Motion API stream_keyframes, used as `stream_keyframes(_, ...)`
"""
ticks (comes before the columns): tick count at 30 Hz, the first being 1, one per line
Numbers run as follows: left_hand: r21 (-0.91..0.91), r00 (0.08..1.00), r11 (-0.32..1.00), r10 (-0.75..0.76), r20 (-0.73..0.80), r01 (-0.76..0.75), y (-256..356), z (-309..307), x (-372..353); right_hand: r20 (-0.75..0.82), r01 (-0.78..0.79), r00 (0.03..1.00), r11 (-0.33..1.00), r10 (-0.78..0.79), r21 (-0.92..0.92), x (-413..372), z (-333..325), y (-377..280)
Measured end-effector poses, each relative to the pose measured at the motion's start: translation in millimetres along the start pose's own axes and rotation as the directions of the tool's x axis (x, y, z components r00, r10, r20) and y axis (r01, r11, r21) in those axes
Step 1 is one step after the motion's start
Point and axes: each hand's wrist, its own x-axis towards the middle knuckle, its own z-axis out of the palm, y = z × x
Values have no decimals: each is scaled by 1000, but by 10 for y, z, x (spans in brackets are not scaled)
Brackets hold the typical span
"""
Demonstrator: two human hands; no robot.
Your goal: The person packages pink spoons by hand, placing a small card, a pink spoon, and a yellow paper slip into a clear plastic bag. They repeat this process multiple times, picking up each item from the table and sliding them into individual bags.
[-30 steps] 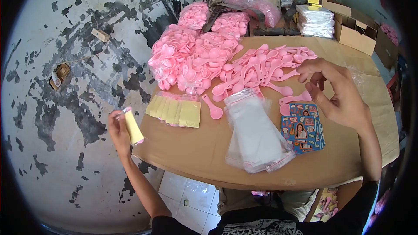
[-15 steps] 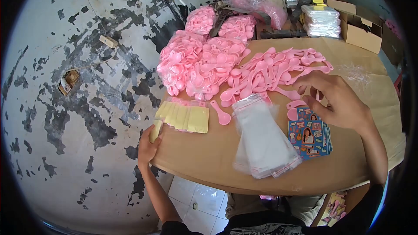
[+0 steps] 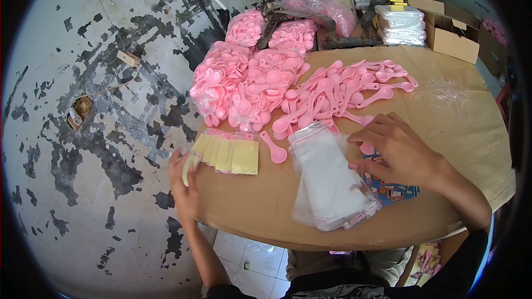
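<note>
At the table's left edge, my left hand (image 3: pixel 184 188) is closed around a yellow-backed packet (image 3: pixel 189 168), slightly smeared by motion. Beside it lies an overlapping row of yellow-backed clear packets (image 3: pixel 244 156), with pink showing along their top. My right hand (image 3: pixel 396 152) hovers palm down, fingers bent and apart, nothing visibly held. Beneath it is a stack of blue printed cards (image 3: pixel 396 192), partly covered by the hand. Its thumb and fingertips are near the right side of a fanned pile of clear plastic bags (image 3: pixel 327 180). A single pink spoon (image 3: pixel 274 148) rests between packets and bags.
Loose pink spoons (image 3: pixel 338 91) are heaped behind the bags. Bulging clear bags of pink spoons (image 3: pixel 221 75) stand at the back left, near the peeling wall. Stacked plastic packs (image 3: pixel 400 25) and an open cardboard box (image 3: pixel 454 44) are at the back right of the brown-covered table (image 3: pixel 266 210).
My right hand has moved left and down, now covering much of the blue cards. My left hand has shifted slightly left with the yellow-backed packet. The camera view has shifted a little.
</note>
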Motion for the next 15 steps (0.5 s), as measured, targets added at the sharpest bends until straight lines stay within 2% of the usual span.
stream_keyframes(1, -251, 997, 967, -18, 79, 38, 335, 40, 18, 13, -12, 1000, 1000, 12, 2, -2, 57, 11)
stream_keyframes(2, -482, 987, 870, -23, 159, 98, 613, 141, -3, 22, -42, 999, 999, 42, -8, -1, 125, 5)
stream_keyframes(3, -500, 955, 865, 175, 238, -34, 712, 308, -52, 33, -70, 997, 997, 71, -18, -8, 206, -10)
stream_keyframes(4, -531, 880, 832, 364, 306, -159, 808, 467, -109, 47, -97, 994, 995, 99, -31, -23, 281, -28)
stream_keyframes(5, -537, 777, 778, 544, 317, -325, 1020, 630, -138, 77, -99, 992, 994, 102, -47, -46, 346, -44)
stream_keyframes(6, -546, 635, 684, 704, 318, -484, 1186, 737, -141, 100, -103, 989, 992, 109, -68, -68, 395, -54)
stream_keyframes(9, -631, 512, 584, 796, 322, -511, 1320, 797, -78, 124, -108, 986, 994, 111, -32, -94, 370, -88)
stream_keyframes(15, -645, 514, 600, 783, 351, -473, 1284, 794, -40, 142, -225, 969, 957, 202, 180, -43, 302, -120)
